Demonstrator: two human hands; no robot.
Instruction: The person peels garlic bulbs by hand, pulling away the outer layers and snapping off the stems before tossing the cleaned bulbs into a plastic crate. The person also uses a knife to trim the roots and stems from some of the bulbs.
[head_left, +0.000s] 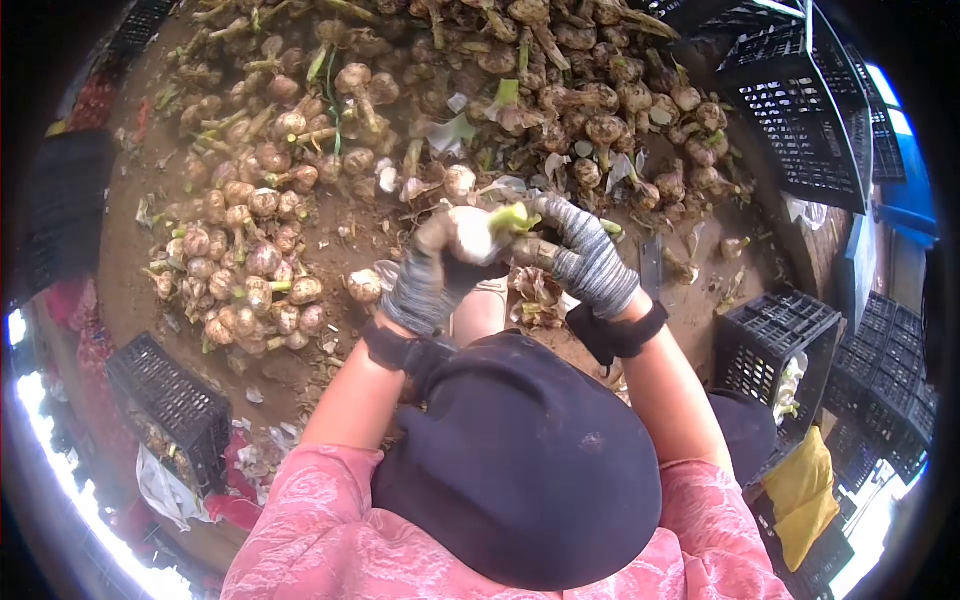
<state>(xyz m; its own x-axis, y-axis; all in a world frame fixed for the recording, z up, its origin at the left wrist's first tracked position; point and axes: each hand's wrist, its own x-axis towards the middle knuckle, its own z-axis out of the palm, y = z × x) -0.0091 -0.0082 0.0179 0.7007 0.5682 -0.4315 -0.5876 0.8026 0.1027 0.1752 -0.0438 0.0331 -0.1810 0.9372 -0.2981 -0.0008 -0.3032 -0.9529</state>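
Note:
Both my hands wear grey knit gloves and meet in front of me. My left hand [424,277] is wrapped round a white garlic bulb [472,236], its cut green stem pointing to the right. At that stem, my right hand [580,255] has its fingers closed on the stem end; whether a tool is in them I cannot make out. Beyond the hands lies a large heap of brown, unpeeled garlic [600,100]. To the left is a pile of cleaner garlic bulbs [262,260]. A single bulb [364,286] rests on the ground just left of my left hand.
Black plastic crates stand at the upper right [800,110], lower right [775,340] and lower left [172,400]. A yellow cloth [803,497] hangs at the lower right. Peeled skins litter the brown ground [345,235].

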